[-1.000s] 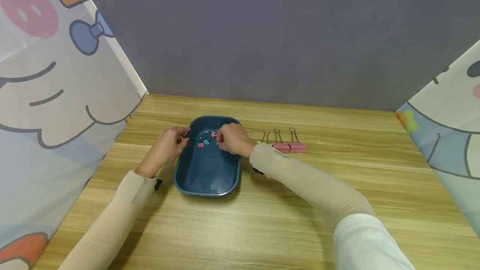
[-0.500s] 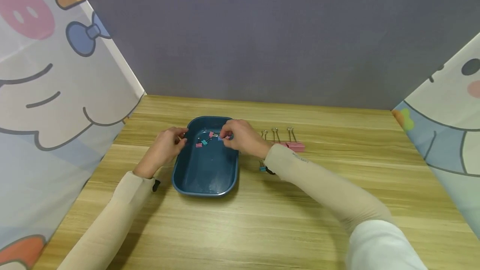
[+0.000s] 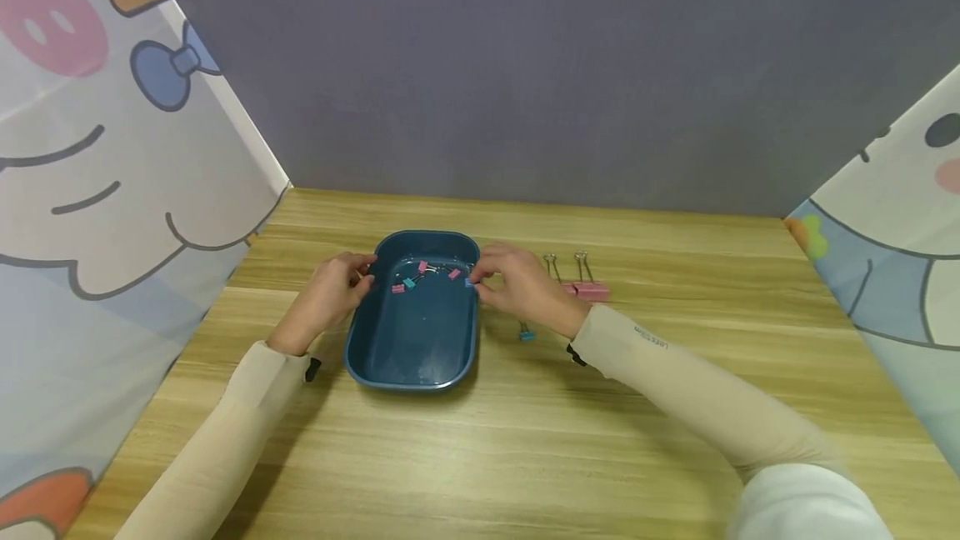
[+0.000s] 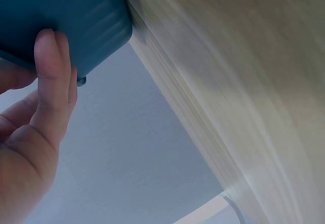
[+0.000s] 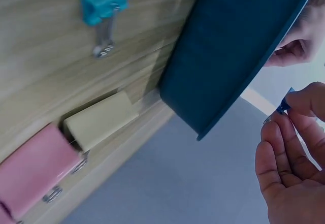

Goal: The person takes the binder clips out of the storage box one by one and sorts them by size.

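A person pinches a small blue binder clip (image 3: 469,282) just above the right rim of a dark blue plastic tray (image 3: 411,387), which sits on a wood-grain table (image 3: 420,473). The right hand (image 3: 517,282) has the clip between thumb and fingertip, its other fingers loosely curled. The left hand (image 3: 330,294), at the tray's left rim, pinches that edge lightly, thumb on one side and fingers against the outer wall.

The work looks partway along. Four small clips remain inside the tray, toward its far end: a pink one (image 3: 397,289) and a teal one (image 3: 409,282) on the left, two more pink ones (image 3: 453,274) toward the middle and right. Outside, to the tray's right, lie a small teal clip (image 3: 527,336) and, beyond it, a row of large clips, a pale yellow one (image 5: 101,120) and two pink ones (image 3: 592,291). Whether the right hand hides anything more from the head camera is hard to say.
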